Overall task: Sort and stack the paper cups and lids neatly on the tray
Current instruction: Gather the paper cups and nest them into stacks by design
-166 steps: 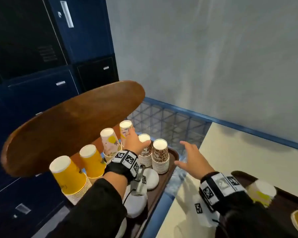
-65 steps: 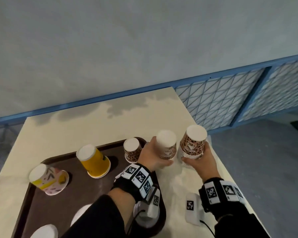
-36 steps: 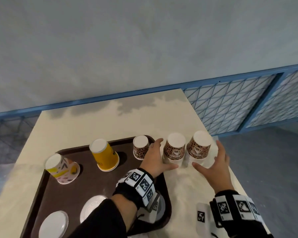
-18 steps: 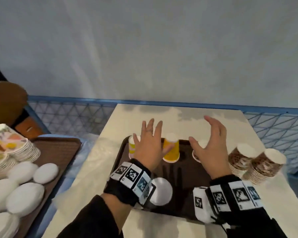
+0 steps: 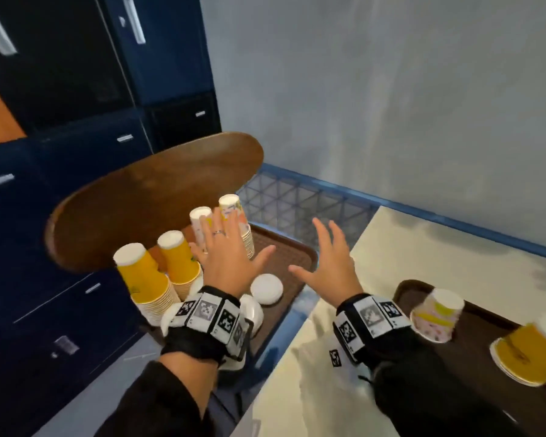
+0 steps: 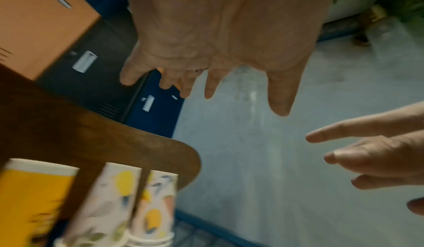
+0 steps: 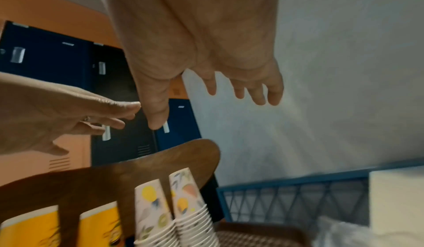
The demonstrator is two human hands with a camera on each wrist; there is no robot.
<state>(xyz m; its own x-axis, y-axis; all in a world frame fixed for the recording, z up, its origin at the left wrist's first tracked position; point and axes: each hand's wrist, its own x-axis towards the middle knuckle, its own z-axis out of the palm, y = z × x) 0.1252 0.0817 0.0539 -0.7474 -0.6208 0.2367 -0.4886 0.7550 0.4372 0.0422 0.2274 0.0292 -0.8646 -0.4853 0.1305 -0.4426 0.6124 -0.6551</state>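
Observation:
Both hands hover with fingers spread over a brown tray (image 5: 292,253) on a chair seat to the left of the table. My left hand (image 5: 226,247) is above two stacks of floral cups (image 5: 234,205) (image 7: 190,200); it holds nothing. My right hand (image 5: 330,257) floats empty over the tray's right rim. Two yellow cup stacks (image 5: 145,279) (image 7: 101,225) stand upside down at the tray's left. White lids (image 5: 266,287) lie near my left wrist. On the table, a second brown tray (image 5: 473,335) carries one floral cup (image 5: 437,313) and one yellow cup (image 5: 530,351).
A curved wooden chair back (image 5: 145,203) rises right behind the cup stacks. Dark blue and orange lockers (image 5: 76,89) fill the left. A blue mesh fence (image 5: 297,197) runs along the grey wall. The cream table (image 5: 423,257) lies to the right.
My view and both hands have swung left from the table tray to the chair tray. The leopard-print stacks set on the table are out of view now. Both hands stay empty and spread.

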